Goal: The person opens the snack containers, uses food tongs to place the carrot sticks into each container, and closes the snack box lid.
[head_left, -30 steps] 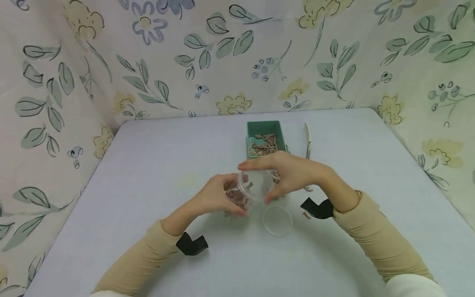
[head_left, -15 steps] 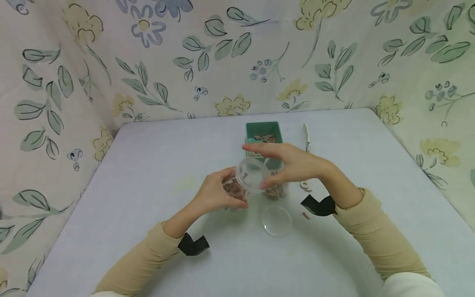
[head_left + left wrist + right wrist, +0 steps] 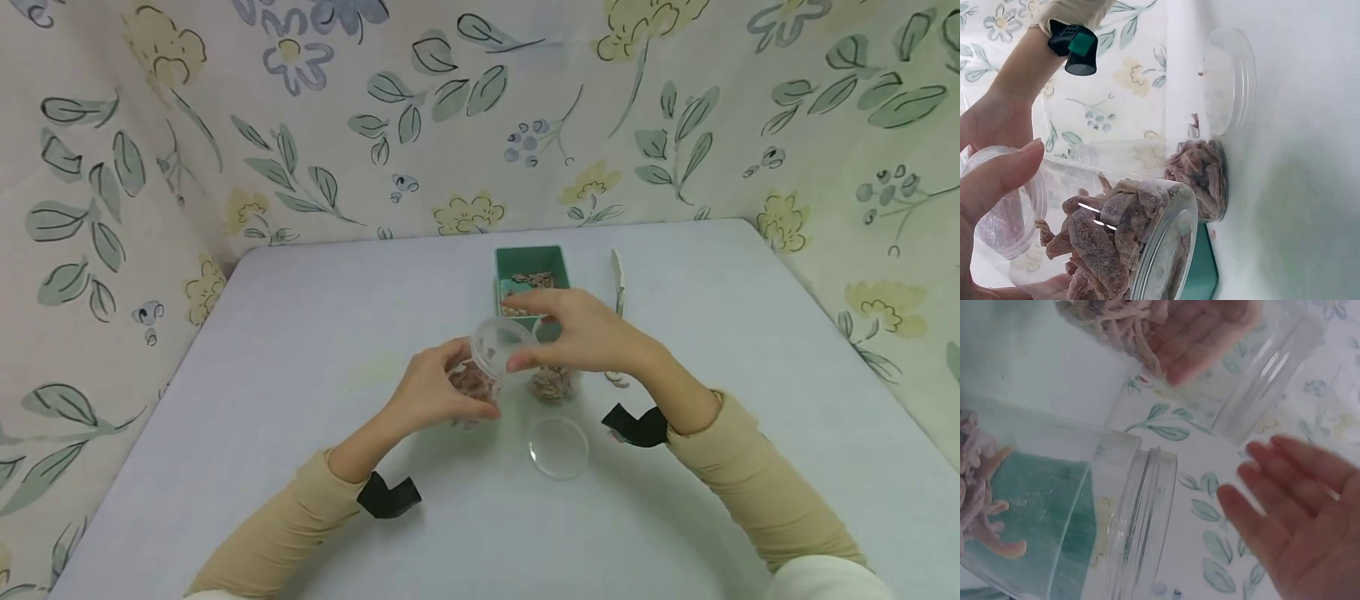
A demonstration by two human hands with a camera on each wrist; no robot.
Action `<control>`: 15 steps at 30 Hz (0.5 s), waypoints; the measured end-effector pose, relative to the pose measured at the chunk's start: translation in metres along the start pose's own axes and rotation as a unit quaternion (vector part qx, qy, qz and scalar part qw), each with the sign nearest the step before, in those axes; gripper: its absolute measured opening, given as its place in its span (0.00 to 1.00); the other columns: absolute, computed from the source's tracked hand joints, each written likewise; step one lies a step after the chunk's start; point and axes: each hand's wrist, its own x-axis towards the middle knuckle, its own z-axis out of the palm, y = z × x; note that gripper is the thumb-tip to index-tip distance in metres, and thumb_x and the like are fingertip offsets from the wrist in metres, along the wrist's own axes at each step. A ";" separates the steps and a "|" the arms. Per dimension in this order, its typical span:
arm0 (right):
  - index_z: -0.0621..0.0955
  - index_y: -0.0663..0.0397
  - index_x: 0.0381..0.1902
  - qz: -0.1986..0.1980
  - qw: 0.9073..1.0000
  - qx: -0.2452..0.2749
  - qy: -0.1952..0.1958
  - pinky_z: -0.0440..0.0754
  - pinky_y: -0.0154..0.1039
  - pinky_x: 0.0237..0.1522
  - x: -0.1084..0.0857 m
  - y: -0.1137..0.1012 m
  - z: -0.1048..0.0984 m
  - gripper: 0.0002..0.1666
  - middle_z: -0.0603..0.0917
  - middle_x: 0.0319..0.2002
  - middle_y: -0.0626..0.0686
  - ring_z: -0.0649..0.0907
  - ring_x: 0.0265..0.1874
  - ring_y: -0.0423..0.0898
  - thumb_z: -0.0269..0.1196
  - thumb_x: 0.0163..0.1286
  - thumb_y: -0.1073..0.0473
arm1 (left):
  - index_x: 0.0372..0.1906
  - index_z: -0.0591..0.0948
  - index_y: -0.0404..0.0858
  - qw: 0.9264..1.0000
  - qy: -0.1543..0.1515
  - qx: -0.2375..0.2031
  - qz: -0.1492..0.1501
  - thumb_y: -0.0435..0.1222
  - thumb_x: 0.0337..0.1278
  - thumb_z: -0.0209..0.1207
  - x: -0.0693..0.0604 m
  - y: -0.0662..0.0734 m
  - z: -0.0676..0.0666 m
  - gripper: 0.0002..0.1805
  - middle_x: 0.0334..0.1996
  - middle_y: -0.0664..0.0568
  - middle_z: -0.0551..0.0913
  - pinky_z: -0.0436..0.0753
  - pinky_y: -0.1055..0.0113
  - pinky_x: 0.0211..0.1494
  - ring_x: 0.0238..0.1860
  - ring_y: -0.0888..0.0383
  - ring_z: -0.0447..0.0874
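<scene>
My left hand point(image 3: 431, 387) grips a clear plastic jar point(image 3: 1166, 187), tilted with its mouth toward my right hand. Brownish dried strips point(image 3: 1100, 247) fill its lower part. Beside that jar's mouth is my right hand point(image 3: 588, 333), fingers extended and apart; the right wrist view shows a gap between them and the jar point(image 3: 1260, 381). Whether a lid covers this mouth is unclear. A second clear jar point(image 3: 553, 385) with similar strips stands upright just beyond, partly behind my right hand. A round clear lid point(image 3: 558, 450) lies flat on the table in front of it.
A green tray point(image 3: 528, 258) with more strips sits behind the jars. To its right lies a long, slim, pale tool point(image 3: 618, 279), partly hidden by my right arm. Floral curtains point(image 3: 472, 150) hang behind the white table point(image 3: 337, 317).
The held jar has moved slightly up and left. My right hand has shifted up, then a little left, staying near its mouth. More of the second jar shows now.
</scene>
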 end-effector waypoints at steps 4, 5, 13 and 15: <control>0.69 0.62 0.68 -0.054 0.996 0.050 -0.043 0.70 0.54 0.63 0.000 0.004 0.001 0.47 0.71 0.67 0.56 0.68 0.67 0.53 0.76 0.53 0.57 | 0.62 0.75 0.33 1.000 -0.007 0.001 0.003 0.36 0.30 0.79 -0.001 0.001 0.001 0.44 0.54 0.47 0.83 0.75 0.50 0.60 0.58 0.50 0.78; 0.70 0.64 0.67 -0.056 0.996 0.046 -0.042 0.72 0.53 0.62 0.000 0.004 0.003 0.46 0.72 0.66 0.57 0.70 0.66 0.53 0.76 0.52 0.57 | 0.62 0.75 0.34 1.000 -0.004 0.006 0.001 0.36 0.29 0.79 -0.001 0.001 0.002 0.45 0.54 0.48 0.83 0.76 0.50 0.59 0.57 0.50 0.78; 0.80 0.65 0.56 0.039 0.995 -0.066 0.069 0.82 0.41 0.36 0.006 -0.006 0.022 0.42 0.86 0.46 0.58 0.83 0.35 0.46 0.74 0.51 0.41 | 0.62 0.76 0.36 0.997 0.054 0.055 -0.011 0.37 0.27 0.80 0.002 -0.001 0.005 0.45 0.49 0.48 0.85 0.80 0.51 0.52 0.51 0.50 0.82; 0.82 0.64 0.54 0.053 0.992 -0.080 0.085 0.82 0.41 0.34 0.009 -0.008 0.026 0.41 0.87 0.40 0.56 0.82 0.32 0.46 0.74 0.50 0.40 | 0.62 0.75 0.35 0.997 0.058 0.056 -0.005 0.36 0.28 0.80 0.002 -0.003 0.006 0.45 0.49 0.47 0.85 0.80 0.51 0.51 0.50 0.49 0.82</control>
